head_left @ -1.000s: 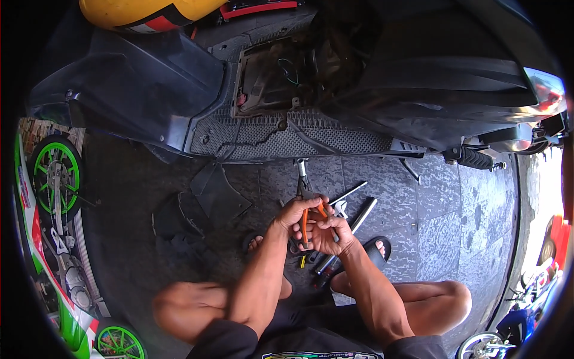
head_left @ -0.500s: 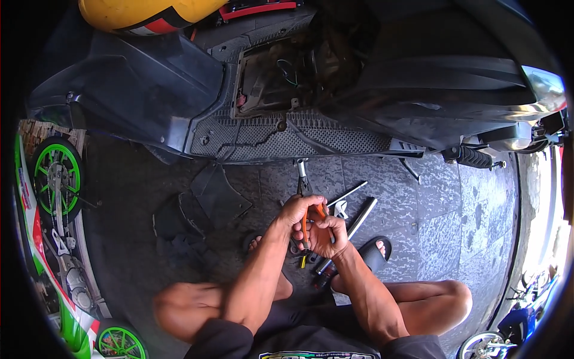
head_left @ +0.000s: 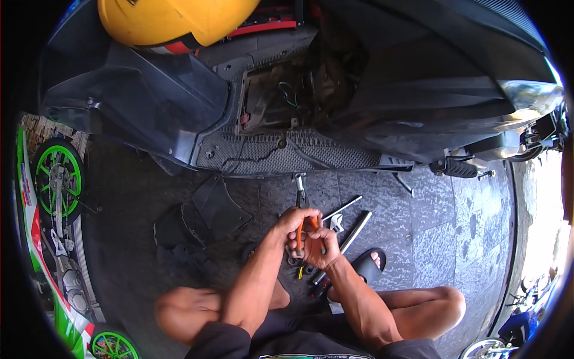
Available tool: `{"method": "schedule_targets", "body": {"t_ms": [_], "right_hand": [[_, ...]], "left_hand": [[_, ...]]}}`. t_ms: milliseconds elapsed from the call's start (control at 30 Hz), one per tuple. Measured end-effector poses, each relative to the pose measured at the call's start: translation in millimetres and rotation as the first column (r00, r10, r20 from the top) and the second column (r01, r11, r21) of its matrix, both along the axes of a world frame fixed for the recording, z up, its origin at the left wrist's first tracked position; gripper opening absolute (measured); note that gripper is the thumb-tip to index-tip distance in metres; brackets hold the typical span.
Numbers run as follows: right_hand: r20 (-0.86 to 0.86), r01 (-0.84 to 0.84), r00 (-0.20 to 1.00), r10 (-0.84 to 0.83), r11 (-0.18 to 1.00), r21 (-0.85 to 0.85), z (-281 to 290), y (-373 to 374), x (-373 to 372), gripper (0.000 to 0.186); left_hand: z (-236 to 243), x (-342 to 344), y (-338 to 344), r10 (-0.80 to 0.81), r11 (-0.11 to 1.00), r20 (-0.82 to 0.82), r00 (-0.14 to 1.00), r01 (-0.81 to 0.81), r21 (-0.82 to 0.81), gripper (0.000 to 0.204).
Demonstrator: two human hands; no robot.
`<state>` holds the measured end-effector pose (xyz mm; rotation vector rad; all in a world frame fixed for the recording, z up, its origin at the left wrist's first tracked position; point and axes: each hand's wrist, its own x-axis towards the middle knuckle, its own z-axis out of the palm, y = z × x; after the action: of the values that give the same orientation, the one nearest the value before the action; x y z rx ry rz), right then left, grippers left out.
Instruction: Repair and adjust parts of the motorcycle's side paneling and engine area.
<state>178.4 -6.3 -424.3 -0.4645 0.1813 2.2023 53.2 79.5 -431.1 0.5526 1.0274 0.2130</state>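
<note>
Both hands grip a pair of pliers (head_left: 300,236) with orange handles, its jaws pointing away from me. My left hand (head_left: 290,224) is closed on the handles from the left, thumb stretched over the top. From the right, my right hand (head_left: 323,247) has its fingers curled round them. Beyond my fingers, at the jaws, is a short silver metal cylinder (head_left: 299,180), close to the lower edge of the scooter's footboard (head_left: 353,157). Whether it touches the scooter I cannot tell. My fingers hide part of the pliers.
A silver tube (head_left: 357,230), an adjustable wrench (head_left: 336,222) and a thin rod (head_left: 344,206) lie right of my hands. A small yellow-handled tool (head_left: 300,273) is below them. Black panels (head_left: 218,206) lie left. A yellow helmet (head_left: 179,21) and a green-wheeled motorcycle (head_left: 58,179) stand beyond.
The whole view has shifted, so the scooter and helmet sit lower in the picture. Both hands keep their hold on the pliers, with only a slight shift of the right hand.
</note>
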Motion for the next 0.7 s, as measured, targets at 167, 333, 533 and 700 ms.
{"method": "schedule_targets", "body": {"t_ms": [167, 333, 533, 700], "right_hand": [[-0.047, -0.085, 0.995, 0.089, 0.992, 0.096, 7, -1, 6, 0.057], [0.247, -0.291, 0.933, 0.263, 0.953, 0.085, -5, -23, 13, 0.054], [0.602, -0.578, 0.624, 0.497, 0.813, -0.072, -61, -73, 4, 0.024], [0.809, -0.814, 0.095, 0.581, 0.513, -0.273, -98, -109, -19, 0.027]], "left_hand": [[5, -8, -10, 0.051, 0.995, 0.104, 0.993, -0.06, 0.082, 0.033], [0, -25, -32, 0.055, 0.998, 0.178, 0.982, -0.049, -0.037, 0.034], [-56, -39, -74, -0.108, 0.993, -0.073, 0.991, 0.104, -0.065, 0.024], [-117, -23, -136, -0.009, 0.981, -0.553, 0.833, -0.099, -0.166, 0.017]]}}
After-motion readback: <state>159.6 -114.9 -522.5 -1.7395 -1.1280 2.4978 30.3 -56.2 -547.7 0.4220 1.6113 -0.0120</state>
